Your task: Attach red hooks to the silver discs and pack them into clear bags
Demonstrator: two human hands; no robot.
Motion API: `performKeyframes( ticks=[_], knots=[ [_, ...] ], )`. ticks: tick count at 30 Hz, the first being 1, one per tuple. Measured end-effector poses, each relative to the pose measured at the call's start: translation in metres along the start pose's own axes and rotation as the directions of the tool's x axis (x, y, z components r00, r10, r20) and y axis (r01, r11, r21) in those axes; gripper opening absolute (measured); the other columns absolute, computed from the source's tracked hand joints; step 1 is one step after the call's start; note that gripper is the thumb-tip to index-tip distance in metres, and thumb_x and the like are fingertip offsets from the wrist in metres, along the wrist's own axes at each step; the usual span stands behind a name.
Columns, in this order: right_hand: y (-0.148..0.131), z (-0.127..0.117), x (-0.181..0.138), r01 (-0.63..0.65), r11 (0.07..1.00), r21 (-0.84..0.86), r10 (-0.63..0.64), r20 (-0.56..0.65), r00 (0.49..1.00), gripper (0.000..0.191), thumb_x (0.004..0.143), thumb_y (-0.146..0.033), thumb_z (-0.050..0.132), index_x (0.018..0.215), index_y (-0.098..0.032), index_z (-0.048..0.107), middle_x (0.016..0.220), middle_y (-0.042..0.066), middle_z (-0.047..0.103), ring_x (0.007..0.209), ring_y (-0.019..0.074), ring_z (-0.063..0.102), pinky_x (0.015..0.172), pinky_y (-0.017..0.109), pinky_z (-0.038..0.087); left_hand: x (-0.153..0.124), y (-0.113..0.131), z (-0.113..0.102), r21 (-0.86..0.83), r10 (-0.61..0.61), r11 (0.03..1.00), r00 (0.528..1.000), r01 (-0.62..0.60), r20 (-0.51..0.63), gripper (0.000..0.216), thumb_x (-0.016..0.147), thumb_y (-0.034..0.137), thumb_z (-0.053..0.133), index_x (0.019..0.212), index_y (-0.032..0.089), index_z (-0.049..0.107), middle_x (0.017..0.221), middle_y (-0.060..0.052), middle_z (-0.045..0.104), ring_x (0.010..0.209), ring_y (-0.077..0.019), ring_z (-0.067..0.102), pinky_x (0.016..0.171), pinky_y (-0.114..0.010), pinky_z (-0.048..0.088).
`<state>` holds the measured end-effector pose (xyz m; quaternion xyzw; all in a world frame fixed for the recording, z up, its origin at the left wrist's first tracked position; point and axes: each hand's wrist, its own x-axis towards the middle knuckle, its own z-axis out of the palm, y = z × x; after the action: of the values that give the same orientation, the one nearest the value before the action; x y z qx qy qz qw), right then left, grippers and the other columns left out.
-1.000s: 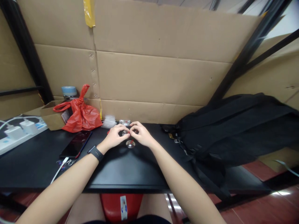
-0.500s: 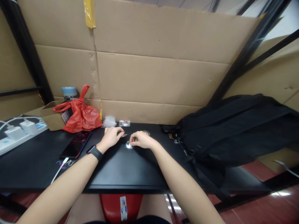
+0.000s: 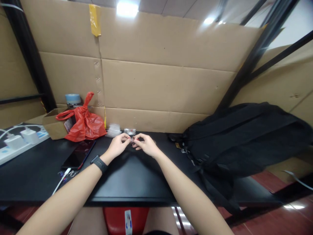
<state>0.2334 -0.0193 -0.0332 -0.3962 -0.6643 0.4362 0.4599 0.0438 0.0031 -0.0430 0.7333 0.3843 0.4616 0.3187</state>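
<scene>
My left hand [image 3: 118, 144], with a dark watch on its wrist, pinches a small shiny round disc [image 3: 132, 141] between thumb and fingertips. From the other side, my right hand [image 3: 147, 146] grips at the same spot, its fingers closed on a round piece. The pieces meet edge-up just above the black table [image 3: 137, 176]; fingers partly cover them, so I cannot tell how they fit together. Right behind them lies a small clear packet [image 3: 129, 131] with a round item inside. Beside it sits a stack of clear plastic bags [image 3: 113, 130].
On the left are a black phone [image 3: 78, 154], a red plastic bag [image 3: 85, 125], a cardboard box [image 3: 54, 125], a power strip [image 3: 23, 148] and keys with a white cable [image 3: 66, 173]. A black backpack [image 3: 246, 137] fills the right. Cardboard [image 3: 156, 88] walls the back.
My right hand has lifted a shiny disc off the table. Both hands have come together, bringing their round pieces edge to edge. The head view has tilted slightly upward.
</scene>
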Motion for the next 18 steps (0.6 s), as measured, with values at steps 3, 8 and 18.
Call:
performKeyframes(
  ticks=[3, 8, 18],
  knots=[
    [-0.003, 0.003, -0.002, -0.009, 0.993, 0.117, 0.012, -0.020, 1.000, 0.038, 0.074, -0.047, 0.076, 0.092, -0.019, 0.059, 0.096, 0.005, 0.070, 0.072, 0.0165, 0.073, 0.062, 0.028, 0.061, 0.001, -0.001, 0.000, -0.033, 0.002, 0.999, 1.000, -0.003, -0.016, 0.021, 0.083, 0.041, 0.063, 0.089, 0.020, 0.065, 0.092, -0.005, 0.075, 0.089, -0.0215, 0.071, 0.082, -0.031, 0.052],
    [-0.008, 0.004, -0.004, -0.020, 0.974, 0.224, 0.021, -0.003, 1.000, 0.050, 0.072, -0.039, 0.078, 0.117, -0.026, 0.060, 0.115, 0.007, 0.065, 0.074, 0.0147, 0.072, 0.063, 0.027, 0.061, 0.000, 0.003, -0.001, -0.005, -0.020, 1.000, 1.000, 0.020, -0.024, 0.023, 0.082, 0.042, 0.064, 0.088, 0.020, 0.066, 0.088, -0.005, 0.075, 0.084, -0.0215, 0.071, 0.079, -0.031, 0.052],
    [-0.004, -0.003, 0.000, -0.021, 0.999, 0.033, 0.025, -0.114, 0.993, 0.048, 0.065, -0.029, 0.082, 0.110, -0.022, 0.066, 0.116, 0.006, 0.064, 0.062, 0.0063, 0.059, 0.048, 0.018, 0.052, 0.008, 0.011, -0.052, 0.560, 0.053, 0.820, 0.958, 0.120, -0.283, 0.022, 0.088, 0.033, 0.053, 0.096, 0.023, 0.070, 0.098, -0.007, 0.075, 0.095, -0.0264, 0.067, 0.086, -0.038, 0.047]
  ],
)
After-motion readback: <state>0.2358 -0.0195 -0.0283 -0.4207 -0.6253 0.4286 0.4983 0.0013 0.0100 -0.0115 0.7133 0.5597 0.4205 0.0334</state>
